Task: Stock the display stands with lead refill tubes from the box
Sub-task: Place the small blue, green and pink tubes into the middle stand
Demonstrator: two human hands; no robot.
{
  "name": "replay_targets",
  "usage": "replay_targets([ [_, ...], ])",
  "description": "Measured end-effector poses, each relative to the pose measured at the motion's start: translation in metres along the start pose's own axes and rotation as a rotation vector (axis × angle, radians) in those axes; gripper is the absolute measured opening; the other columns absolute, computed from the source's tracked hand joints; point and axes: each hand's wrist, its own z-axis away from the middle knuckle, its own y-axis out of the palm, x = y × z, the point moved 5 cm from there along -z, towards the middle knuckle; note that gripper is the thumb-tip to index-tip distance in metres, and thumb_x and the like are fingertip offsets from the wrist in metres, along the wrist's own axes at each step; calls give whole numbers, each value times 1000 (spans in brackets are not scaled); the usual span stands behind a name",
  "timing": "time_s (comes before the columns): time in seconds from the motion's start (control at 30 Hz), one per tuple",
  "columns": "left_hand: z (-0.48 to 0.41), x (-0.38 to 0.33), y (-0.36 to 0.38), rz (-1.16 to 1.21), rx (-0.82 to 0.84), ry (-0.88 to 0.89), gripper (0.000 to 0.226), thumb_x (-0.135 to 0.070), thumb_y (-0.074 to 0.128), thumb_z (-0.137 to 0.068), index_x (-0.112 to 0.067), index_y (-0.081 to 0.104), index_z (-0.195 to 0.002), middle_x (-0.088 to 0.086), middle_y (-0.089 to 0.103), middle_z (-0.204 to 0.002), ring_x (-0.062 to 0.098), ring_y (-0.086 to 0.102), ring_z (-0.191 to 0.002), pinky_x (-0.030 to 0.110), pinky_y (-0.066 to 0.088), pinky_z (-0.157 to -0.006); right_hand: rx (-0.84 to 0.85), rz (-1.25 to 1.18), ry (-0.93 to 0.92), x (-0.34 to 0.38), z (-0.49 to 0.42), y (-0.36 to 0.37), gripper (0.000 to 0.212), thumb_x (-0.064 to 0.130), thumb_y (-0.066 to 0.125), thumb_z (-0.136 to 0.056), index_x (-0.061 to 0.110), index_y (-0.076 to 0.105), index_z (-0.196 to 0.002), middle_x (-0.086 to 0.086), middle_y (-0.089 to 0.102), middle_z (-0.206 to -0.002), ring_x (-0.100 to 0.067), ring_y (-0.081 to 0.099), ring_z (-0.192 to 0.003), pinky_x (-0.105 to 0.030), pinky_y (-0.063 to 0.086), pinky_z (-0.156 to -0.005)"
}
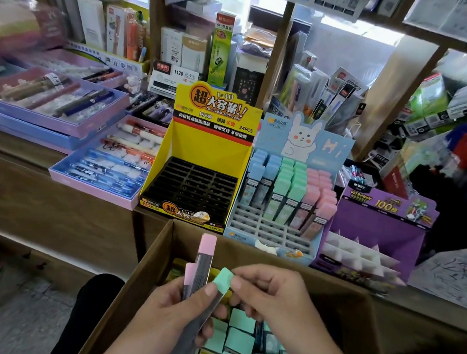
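Grips lead refill tubes (pixel 202 264) upright in the curled left hand (pixel 167 312) (thumb laid across them); pinches the green-capped tube (pixel 222 280) at its cap with fingertips of the right hand (pixel 281 305).

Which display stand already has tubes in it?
The middle blue rabbit stand: capped tubes fill its back rows; the yellow stand and purple stand show none.

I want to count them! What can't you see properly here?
Head view:
- lower ends of the held tubes: wrapped by the left hand.
- contents of the box: cut by the bottom edge, partly behind the right hand.
- far-left shelf goods: blurred.
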Motion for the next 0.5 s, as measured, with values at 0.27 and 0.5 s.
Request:
replay_targets([
  [0.27, 3, 1, 3, 116, -1, -78, 47, -24, 63, -78, 4, 64, -116, 29, 68, -84, 27, 55, -50, 27, 43, -44, -23, -198, 11, -12, -5, -13, 22, 29, 80, -85, 19, 81, -104, -12, 77, -89, -14, 64, -67, -21, 50, -58],
  [0.5, 3, 1, 1, 19, -17, -8, 37, -15, 71, -77, 5, 62, -107, 26, 62, -86, 23, 56, -56, 30, 46, -49, 8, -347, 12, -18, -6, -14, 24, 16, 75, -87, 14, 80, -110, -19, 77, -97, -19, 69, -74, -26, 54, -62],
])
